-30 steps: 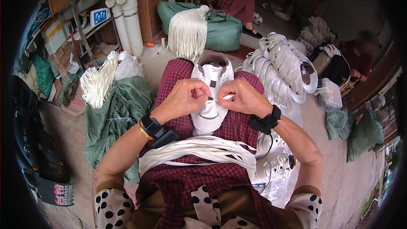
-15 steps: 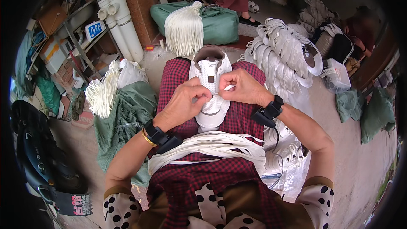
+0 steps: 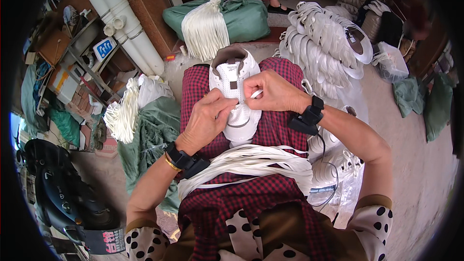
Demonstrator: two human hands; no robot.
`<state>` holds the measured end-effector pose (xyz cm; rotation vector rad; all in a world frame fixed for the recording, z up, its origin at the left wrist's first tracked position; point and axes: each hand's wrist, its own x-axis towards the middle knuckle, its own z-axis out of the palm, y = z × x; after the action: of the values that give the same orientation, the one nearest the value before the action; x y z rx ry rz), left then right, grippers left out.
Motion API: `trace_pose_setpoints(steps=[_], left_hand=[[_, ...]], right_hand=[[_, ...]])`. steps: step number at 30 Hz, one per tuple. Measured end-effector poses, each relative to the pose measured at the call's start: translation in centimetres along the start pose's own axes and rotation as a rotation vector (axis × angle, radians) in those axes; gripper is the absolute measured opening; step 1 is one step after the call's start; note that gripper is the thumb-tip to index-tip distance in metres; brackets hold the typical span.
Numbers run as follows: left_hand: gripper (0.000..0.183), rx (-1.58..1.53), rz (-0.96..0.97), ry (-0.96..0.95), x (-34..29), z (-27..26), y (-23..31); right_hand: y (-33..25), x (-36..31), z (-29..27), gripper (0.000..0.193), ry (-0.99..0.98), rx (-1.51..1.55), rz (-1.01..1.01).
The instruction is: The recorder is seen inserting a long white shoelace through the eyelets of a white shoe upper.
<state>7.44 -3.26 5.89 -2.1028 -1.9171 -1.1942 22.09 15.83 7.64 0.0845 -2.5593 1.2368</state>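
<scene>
A white sneaker (image 3: 241, 132) rests on my lap, toe toward me, its tongue and brown-lined collar pointing away. My right hand (image 3: 281, 93) pinches a white shoelace (image 3: 256, 94) beside the sneaker's throat; a short loop of it shows between thumb and finger. On the opposite side, the thumb and forefinger of my left hand (image 3: 205, 118) are pressed together at the lower eyelets. What they grip is hidden by the fingertips. Across my thighs, nearer my body, lies a bundle of loose white shoelaces (image 3: 246, 162).
Stacked white shoe uppers (image 3: 319, 43) stand to the right, with more white shoes (image 3: 333, 169) below. Ahead, a lace bundle (image 3: 205, 29) drapes over a green sack (image 3: 246, 21). At left are another lace bundle (image 3: 123, 113), green cloth (image 3: 150, 135) and a black scooter (image 3: 63, 198).
The whole view has shifted and tilted slightly. Both hands stay at the sneaker's throat; the right hand's fingers have turned a little, showing more of the shoelace.
</scene>
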Motion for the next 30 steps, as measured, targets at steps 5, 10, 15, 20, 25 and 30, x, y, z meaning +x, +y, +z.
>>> trace_pose_setpoints(steps=[5, 10, 15, 20, 25, 30], left_hand=[[0.02, 0.057, 0.04, -0.035, 0.1, -0.1, -0.2], [0.018, 0.003, 0.027, -0.011, 0.0, 0.0, -0.4], [0.016, -0.068, 0.004, 0.049, -0.4, 0.4, -0.8], [0.016, -0.088, 0.002, 0.083, -0.3, 0.3, -1.0], [0.02, -0.21, -0.158, 0.091, -0.7, -0.2, -0.5], [0.02, -0.26, -0.138, 0.127, -0.9, 0.0, -1.1]], right_hand=[[0.5, -0.1, 0.6, 0.013, 0.031, -0.009, -0.011], [-0.2, 0.0, 0.8, 0.012, 0.056, -0.088, -0.083], [-0.6, 0.8, 0.7, 0.011, -0.004, -0.236, -0.146], [-1.2, 1.4, 0.6, 0.008, -0.064, -0.273, -0.139], [-2.5, 0.9, -0.2, 0.014, 0.059, -0.395, -0.172], [-3.1, 0.7, 0.7, 0.01, 0.03, -0.567, -0.16]])
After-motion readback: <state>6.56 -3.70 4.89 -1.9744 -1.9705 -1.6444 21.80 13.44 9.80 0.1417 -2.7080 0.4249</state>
